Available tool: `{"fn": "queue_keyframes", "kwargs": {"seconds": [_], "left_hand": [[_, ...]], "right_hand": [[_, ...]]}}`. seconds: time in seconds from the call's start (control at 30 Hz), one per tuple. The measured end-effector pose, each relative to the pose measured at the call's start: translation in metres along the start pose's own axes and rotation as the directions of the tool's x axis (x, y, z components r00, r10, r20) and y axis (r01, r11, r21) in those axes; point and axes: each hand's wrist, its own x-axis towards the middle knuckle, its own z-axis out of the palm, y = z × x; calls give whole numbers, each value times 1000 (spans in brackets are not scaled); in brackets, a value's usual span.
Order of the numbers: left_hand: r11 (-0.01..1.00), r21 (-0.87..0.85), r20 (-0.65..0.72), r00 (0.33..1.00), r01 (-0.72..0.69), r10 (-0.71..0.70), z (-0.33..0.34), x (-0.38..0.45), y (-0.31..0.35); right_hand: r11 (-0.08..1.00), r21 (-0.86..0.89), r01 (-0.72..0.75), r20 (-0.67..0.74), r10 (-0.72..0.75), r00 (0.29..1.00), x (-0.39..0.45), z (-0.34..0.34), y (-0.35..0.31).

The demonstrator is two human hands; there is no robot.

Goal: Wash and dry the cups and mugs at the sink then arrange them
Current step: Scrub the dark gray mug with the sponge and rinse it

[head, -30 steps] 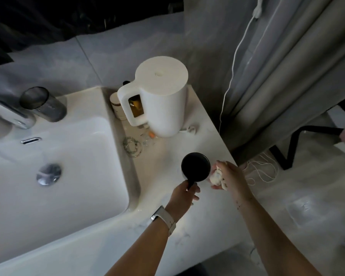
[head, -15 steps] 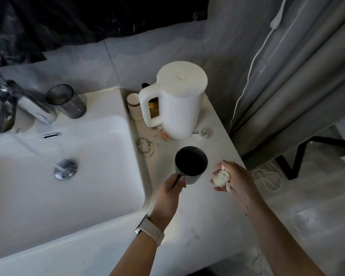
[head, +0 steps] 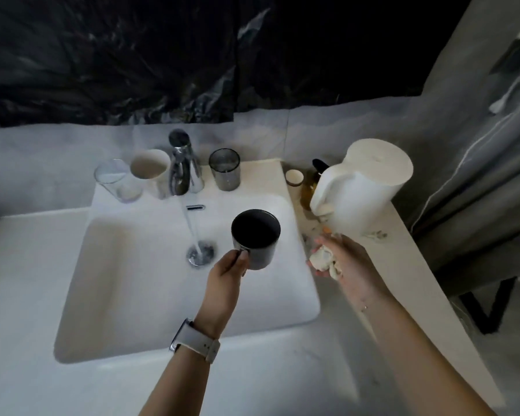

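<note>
1. The left hand point(head: 227, 273) has its grip clenched on the handle of the black mug point(head: 256, 238), holding it upright over the right part of the white sink point(head: 138, 295), beside the running water stream point(head: 192, 229).
2. The right hand point(head: 342, 259) grasps a crumpled pale wad point(head: 323, 259), perhaps a cloth or sponge; blur hides which. It hovers over the basin's right edge, just right of the mug.
3. Behind the basin stand a clear glass point(head: 116, 180), a white cup point(head: 150, 171), the faucet point(head: 182, 163) and a smoky tumbler point(head: 225, 169).
4. A white kettle point(head: 364, 193) sits on the counter point(head: 403, 265) to the right.
</note>
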Motion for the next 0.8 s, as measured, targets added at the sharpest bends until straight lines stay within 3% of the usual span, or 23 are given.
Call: {"fn": "queue_keyframes", "kwargs": {"seconds": [0.37,0.63,0.8], "left_hand": [[993,-28,-117,987,110,-113,-135,34,-39],[975,-77,-168,961,208,-218,-157,60,-57],[980,-10,-90,975,201,-201,-151,66,-56]], "right_hand": [[998,-10,-63,36,63,997,14,145,31],[984,-152,-93,84,106,991,52,190,34],[977,-189,-98,118,122,985,67,190,34]]}}
